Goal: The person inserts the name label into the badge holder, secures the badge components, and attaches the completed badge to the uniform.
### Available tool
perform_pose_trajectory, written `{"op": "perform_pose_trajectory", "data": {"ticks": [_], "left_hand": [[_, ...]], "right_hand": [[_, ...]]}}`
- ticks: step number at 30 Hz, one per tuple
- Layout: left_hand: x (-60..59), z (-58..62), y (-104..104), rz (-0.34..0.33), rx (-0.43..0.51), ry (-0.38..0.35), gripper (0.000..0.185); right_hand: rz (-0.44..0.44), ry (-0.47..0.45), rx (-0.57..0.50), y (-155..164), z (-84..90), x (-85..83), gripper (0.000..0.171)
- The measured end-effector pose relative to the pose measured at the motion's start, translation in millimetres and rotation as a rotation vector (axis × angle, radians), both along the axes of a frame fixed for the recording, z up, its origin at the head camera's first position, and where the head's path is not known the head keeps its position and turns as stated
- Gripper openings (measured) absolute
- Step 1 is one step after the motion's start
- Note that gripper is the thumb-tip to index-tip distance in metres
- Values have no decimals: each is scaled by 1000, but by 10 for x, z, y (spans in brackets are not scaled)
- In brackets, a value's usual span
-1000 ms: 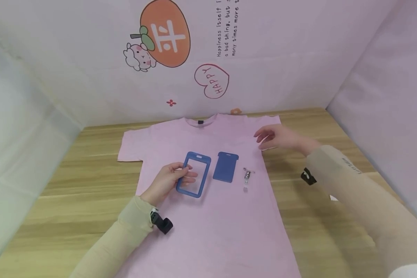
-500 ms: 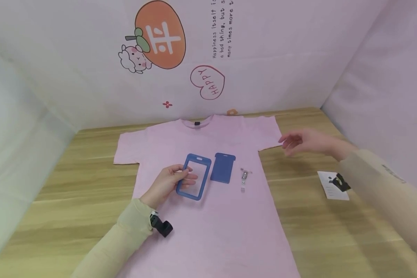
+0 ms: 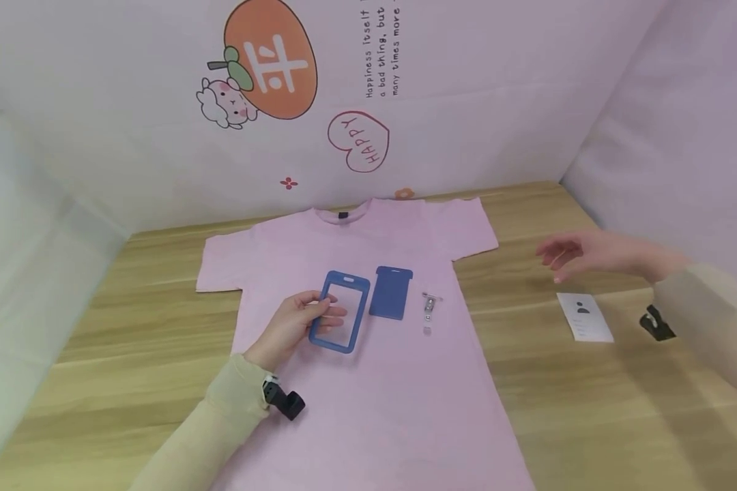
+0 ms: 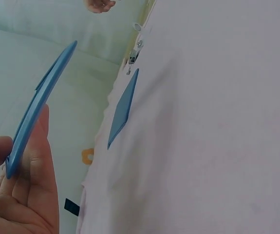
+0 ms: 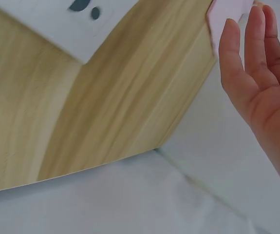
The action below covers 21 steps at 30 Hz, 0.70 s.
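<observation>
My left hand (image 3: 290, 326) pinches a blue badge-holder frame (image 3: 361, 315) by its left side, thumb in front and fingers behind the window. In the left wrist view the frame (image 4: 41, 105) appears edge-on, raised over the shirt. A blue backing plate (image 3: 391, 293) lies on the pink T-shirt (image 3: 399, 402) to the right of the frame. Beside it is a small metal badge clip (image 3: 428, 310) with a clear strap. My right hand (image 3: 596, 254) hovers with relaxed fingers, holding nothing, just above a white printed card (image 3: 585, 318). In the right wrist view the card (image 5: 57, 29) is partly cut off.
The T-shirt is spread flat on a wooden table (image 3: 117, 361), its collar toward the back. A white printed backdrop (image 3: 467, 95) rises behind the table. Pale cloth walls (image 3: 682, 150) stand along both sides.
My right hand has moved right, from over the shirt's sleeve to near the white card, which has come into full view. My left hand keeps holding the frame in about the same place.
</observation>
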<state>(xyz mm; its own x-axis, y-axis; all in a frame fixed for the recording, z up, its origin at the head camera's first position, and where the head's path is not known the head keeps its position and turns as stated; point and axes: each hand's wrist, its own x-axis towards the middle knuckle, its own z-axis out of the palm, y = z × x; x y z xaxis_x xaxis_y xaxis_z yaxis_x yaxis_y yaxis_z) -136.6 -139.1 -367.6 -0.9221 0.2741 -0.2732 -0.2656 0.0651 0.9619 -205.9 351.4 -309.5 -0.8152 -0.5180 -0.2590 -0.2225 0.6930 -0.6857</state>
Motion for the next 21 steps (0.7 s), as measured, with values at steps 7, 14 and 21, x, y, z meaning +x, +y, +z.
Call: {"op": "perform_pose_trajectory", "data": {"ticks": [7,14,21], "left_hand": [[8,-18,-11,-14,-3,12,39],[28,-9,-7,-12,6,7,39],[35,-11,4,-5,9,-2,37]], "right_hand": [[-8,1,73,215,-102,62,61],[-12,64,99,422,-335,66,63],[-57,98,159,572,-455,86,67]]}}
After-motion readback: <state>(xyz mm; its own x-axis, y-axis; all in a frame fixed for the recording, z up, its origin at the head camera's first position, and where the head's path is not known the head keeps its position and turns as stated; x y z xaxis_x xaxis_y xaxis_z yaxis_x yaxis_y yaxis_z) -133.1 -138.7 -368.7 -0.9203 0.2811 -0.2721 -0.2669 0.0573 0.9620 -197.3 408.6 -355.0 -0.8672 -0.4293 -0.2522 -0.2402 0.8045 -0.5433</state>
